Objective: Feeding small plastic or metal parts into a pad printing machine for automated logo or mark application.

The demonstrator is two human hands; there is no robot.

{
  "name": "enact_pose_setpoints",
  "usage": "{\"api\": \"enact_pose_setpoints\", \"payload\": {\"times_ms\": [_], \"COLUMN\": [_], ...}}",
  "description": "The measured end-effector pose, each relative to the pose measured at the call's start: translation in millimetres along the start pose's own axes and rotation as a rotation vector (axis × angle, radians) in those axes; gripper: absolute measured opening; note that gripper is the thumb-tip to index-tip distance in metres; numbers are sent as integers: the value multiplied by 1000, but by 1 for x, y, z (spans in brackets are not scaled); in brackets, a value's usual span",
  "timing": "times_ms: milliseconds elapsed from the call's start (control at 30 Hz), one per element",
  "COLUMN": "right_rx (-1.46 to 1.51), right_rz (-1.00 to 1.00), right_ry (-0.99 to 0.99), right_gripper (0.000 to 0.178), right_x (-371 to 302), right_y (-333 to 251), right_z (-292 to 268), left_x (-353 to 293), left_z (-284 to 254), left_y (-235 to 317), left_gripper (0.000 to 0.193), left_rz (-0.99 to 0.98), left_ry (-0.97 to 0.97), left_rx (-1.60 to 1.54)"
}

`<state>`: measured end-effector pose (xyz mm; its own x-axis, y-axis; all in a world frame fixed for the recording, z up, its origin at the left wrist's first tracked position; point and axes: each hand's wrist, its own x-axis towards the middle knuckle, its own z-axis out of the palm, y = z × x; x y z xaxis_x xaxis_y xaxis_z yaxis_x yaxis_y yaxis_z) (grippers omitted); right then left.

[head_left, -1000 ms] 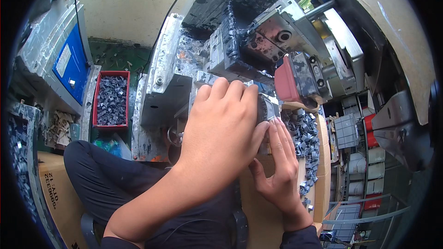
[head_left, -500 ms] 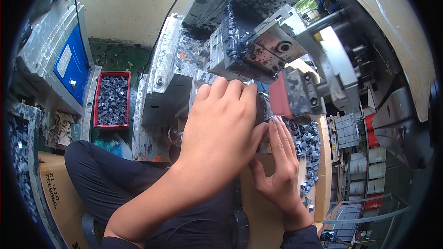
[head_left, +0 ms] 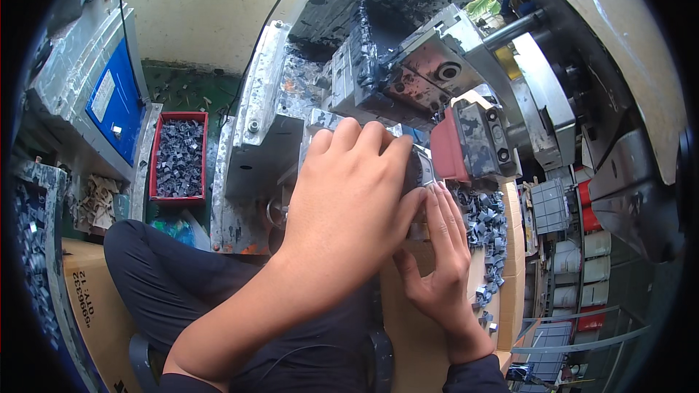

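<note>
My left hand [head_left: 348, 185] reaches over the machine's metal front with bent fingers. Its fingertips are hidden behind the knuckles. Between its thumb and forefinger shows a small dark part with a pale grey face [head_left: 427, 167]; how firmly it is held cannot be seen. My right hand [head_left: 442, 262] lies just to the right, its fingers stretched out together and its thumb apart. The right fingertips touch or nearly touch the lower edge of that part, next to the left thumb. A red pad [head_left: 448, 149] on a dark, ink-stained block hangs close beyond the fingertips.
An ink-smeared metal carriage [head_left: 422, 76] stands above my hands. A red bin [head_left: 178, 199] of small grey pieces sits on the floor at left. More loose pieces [head_left: 486, 229] lie in a cardboard box [head_left: 512, 247] at right. Shelves with tubs [head_left: 582, 269] stand beyond.
The red pad and the pale machine block behind it have shifted slightly right, uncovering more of the part's pale face. My hands have barely moved.
</note>
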<state>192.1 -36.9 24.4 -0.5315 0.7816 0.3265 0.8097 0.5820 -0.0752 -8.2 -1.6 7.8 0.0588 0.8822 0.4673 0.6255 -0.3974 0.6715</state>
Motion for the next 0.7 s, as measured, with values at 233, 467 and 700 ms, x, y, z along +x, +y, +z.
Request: {"api": "enact_pose_setpoints", "payload": {"times_ms": [233,467,700], "right_rx": [345,492,569], "right_rz": [147,133,89], "right_ry": [81,136,289], "right_gripper": [65,54,40], "right_x": [-2,4,-9], "right_y": [15,15,3], "right_z": [5,4,1], "left_x": [3,0,-31], "left_z": [3,7,-1], "left_y": [0,1,2], "left_gripper": [40,39,49], "left_rz": [42,128,222], "left_ry": [6,55,130], "left_rx": [-12,13,-215]}}
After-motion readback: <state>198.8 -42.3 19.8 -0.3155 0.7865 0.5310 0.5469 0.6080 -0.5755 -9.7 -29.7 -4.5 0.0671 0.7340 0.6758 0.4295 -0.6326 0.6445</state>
